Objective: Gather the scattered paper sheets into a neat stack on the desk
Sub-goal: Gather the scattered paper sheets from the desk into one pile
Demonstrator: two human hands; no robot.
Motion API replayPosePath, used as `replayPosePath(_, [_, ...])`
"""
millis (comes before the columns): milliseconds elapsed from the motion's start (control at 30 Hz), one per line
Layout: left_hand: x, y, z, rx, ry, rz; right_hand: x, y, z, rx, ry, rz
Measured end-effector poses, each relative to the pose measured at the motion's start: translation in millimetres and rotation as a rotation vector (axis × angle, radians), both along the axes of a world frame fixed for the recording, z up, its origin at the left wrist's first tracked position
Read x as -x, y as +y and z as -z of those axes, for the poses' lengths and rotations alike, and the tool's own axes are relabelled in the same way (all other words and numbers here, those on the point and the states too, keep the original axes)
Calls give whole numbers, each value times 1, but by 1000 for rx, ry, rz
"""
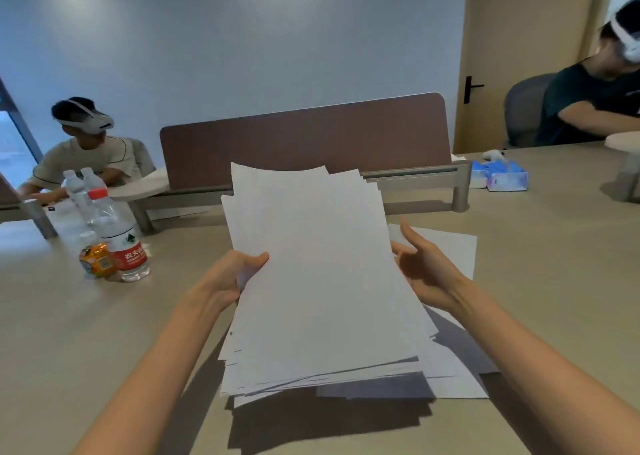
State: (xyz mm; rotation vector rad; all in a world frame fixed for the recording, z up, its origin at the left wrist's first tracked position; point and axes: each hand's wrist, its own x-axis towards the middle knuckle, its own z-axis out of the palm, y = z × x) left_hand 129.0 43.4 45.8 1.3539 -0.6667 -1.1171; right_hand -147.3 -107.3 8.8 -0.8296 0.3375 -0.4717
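Observation:
A thick, uneven bundle of white paper sheets (322, 274) is tilted up over the beige desk (104, 333), its edges fanned and misaligned. My left hand (239, 276) grips the bundle's left edge, thumb on top. My right hand (420, 267) sits at the bundle's right edge with fingers straight, its palm toward the paper; whether it touches is unclear. More loose sheets (457, 257) lie flat on the desk under and to the right of the bundle.
Water bottles (121, 243) and a small orange bottle (95, 255) stand at left. A brown divider panel (304, 136) runs across the desk behind the paper. A tissue pack (502, 175) lies at back right. Two people with headsets sit at far left and far right.

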Motion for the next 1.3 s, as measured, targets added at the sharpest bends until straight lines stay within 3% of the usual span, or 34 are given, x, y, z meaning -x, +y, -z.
replayPosePath(133, [20, -22, 24, -98, 17, 52, 13, -3, 9, 292, 300, 57])
replayPosePath(200, [28, -28, 28, -114, 47, 97, 16, -4, 13, 432, 346, 118])
replayPosePath(400, [47, -42, 41, -193, 306, 144, 22, -20, 25, 448, 340, 408])
replayPosePath(467, [57, -48, 43, -290, 255, 197, 22, -19, 23, 447, 338, 455])
replayPosePath(567, [71, -60, 45, -269, -62, 188, 25, -20, 21, 493, 357, 467])
replayPosePath(633, [76, -69, 46, -191, -115, 142, 31, -26, 23, 614, 552, 575])
replayPosePath(700, [79, -74, 48, -172, -142, 106, 44, -43, 30, 875, 961, 796])
replayPosePath(767, [79, -78, 52, -198, -238, 103, 57, -58, 35, 1006, 1341, 929])
replayPosePath(867, [76, -86, 57, -262, -312, 92, 66, -79, 37, 977, 1611, 814])
replayPosePath(967, [74, -88, 62, -273, -294, 105, 55, -93, 30, 789, 1576, 729])
replayPosePath(1133, [77, -90, 62, -294, -288, 91, 40, -116, 11, 309, 1153, 738])
replayPosePath(1233, [74, -88, 64, -249, -332, 100, 40, -115, -2, 207, 981, 675])
replayPosePath(1300, [73, -88, 65, -249, -336, 99, 41, -115, -4, 203, 980, 624])
